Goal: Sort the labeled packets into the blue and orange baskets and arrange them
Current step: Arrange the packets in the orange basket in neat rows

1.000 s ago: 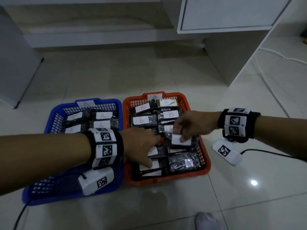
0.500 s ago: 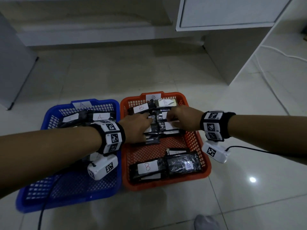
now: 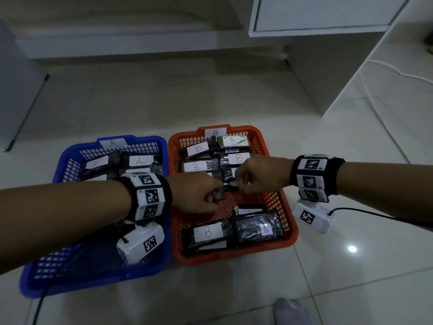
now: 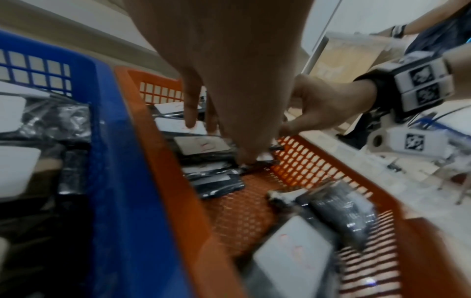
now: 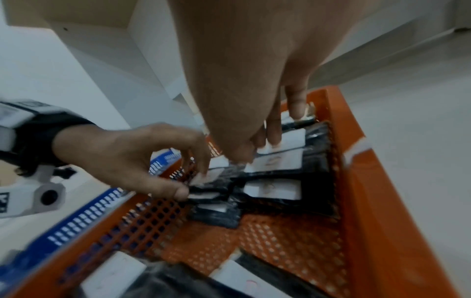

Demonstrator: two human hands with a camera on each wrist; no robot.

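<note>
The orange basket (image 3: 290, 231) holds black packets with white B labels. Some lie at its back (image 3: 198, 148) and two at its front (image 3: 207, 233). Both hands meet over a stack of B packets (image 3: 228, 178) at the basket's middle. My left hand (image 3: 214, 195) pinches the stack's near edge between thumb and fingers (image 5: 193, 181). My right hand (image 3: 243, 184) has curled fingers on the stack's right side, with fingertips (image 5: 272, 139) on the labels. The blue basket (image 3: 98, 277) on the left holds A packets (image 3: 140, 160) at its back.
The baskets stand side by side on pale floor tiles. A white cabinet (image 3: 328, 66) rises behind on the right, with a white cable (image 3: 398, 73) on the floor beside it. A grey panel (image 3: 14, 90) stands far left. A socked foot (image 3: 290, 310) shows at the bottom edge.
Both hands moved from the basket's middle toward its back, taking the middle packets along. A strip of orange floor now shows between the stack and the two front packets.
</note>
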